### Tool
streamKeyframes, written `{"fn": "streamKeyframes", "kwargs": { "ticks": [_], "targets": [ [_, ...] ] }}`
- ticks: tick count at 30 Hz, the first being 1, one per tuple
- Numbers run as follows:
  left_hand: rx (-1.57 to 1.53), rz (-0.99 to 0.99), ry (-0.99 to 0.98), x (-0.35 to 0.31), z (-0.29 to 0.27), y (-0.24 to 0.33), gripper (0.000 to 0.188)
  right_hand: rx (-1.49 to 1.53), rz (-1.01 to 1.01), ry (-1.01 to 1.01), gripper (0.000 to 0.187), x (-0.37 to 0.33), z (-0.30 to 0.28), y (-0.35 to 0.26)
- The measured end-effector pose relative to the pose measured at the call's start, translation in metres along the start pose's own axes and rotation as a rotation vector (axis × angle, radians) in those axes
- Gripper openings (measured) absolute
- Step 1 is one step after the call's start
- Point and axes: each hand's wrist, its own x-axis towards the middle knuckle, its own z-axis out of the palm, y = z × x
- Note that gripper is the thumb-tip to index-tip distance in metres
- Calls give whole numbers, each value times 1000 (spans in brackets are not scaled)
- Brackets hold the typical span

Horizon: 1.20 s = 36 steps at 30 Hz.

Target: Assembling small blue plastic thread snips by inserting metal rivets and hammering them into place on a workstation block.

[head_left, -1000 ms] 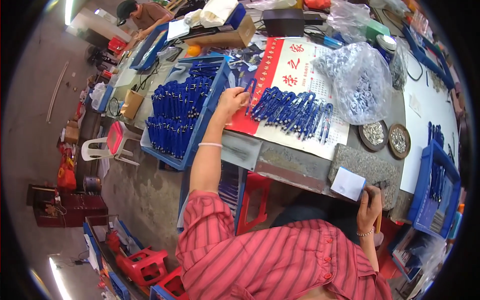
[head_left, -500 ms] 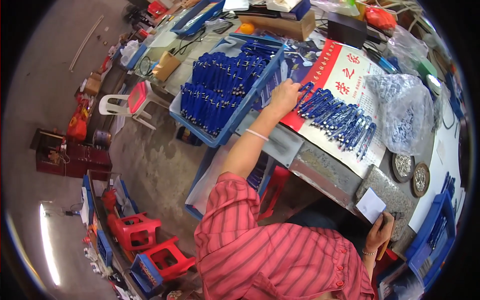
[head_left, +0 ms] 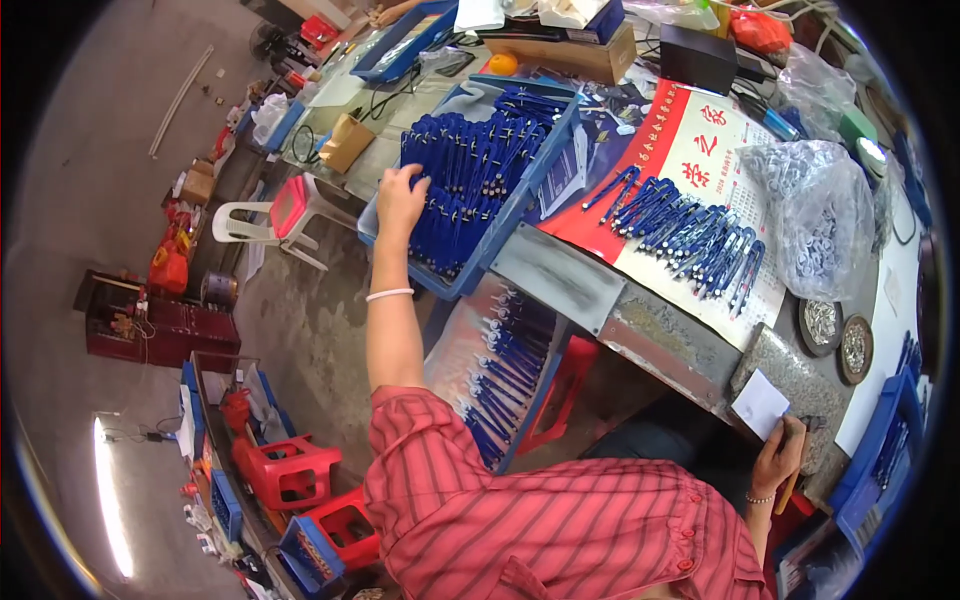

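Note:
My left hand [head_left: 403, 203] reaches over the left side of a blue plastic bin [head_left: 478, 285] packed with rows of blue pens [head_left: 465, 160]. Its fingers are bent together against the pens; what they grip is hidden. At the lower right, my right hand [head_left: 780, 455] is closed round a tool with a wooden handle [head_left: 787, 492]; its head is hard to make out. Beside those fingertips a white card [head_left: 760, 404] lies over a speckled stone block [head_left: 800, 378]. A slanted row of blue pens [head_left: 690, 235] rests on a red and white printed sheet [head_left: 655, 140].
A clear bag of small grey parts [head_left: 815, 225] and two round dishes of metal bits [head_left: 821, 325] stand right. Below the bench edge sits another tray of pens [head_left: 515, 370]. A red stool [head_left: 565, 395] and a white chair [head_left: 290, 215] are near. Another person's hand [head_left: 388, 14] shows far off.
My left hand has moved left from the pens on the printed sheet to the blue bin. My right hand stays by the stone block. The view has shifted slightly.

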Motion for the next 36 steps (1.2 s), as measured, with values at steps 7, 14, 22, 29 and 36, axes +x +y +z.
{"fn": "streamKeyframes", "kwargs": {
  "ticks": [7, 14, 22, 29, 36],
  "targets": [
    [35, -84, -262, 13, 2, -16, 33, -14, -6, 24, 9, -1, 3, 4],
    [-132, -125, -427, 36, -13, -3, 27, -17, 0, 27, 9, -4, 2, 6],
    [-269, -93, -441, 40, -42, 0, 18, -39, 12, 34, 11, -6, 2, 4],
    [-287, -128, -351, 41, -51, -40, 25, -64, -40, 25, 11, 1, 5, 0],
    [-299, -164, -359, 38, -28, -27, 23, -87, -54, 12, 11, 4, 0, -3]
  ]
}}
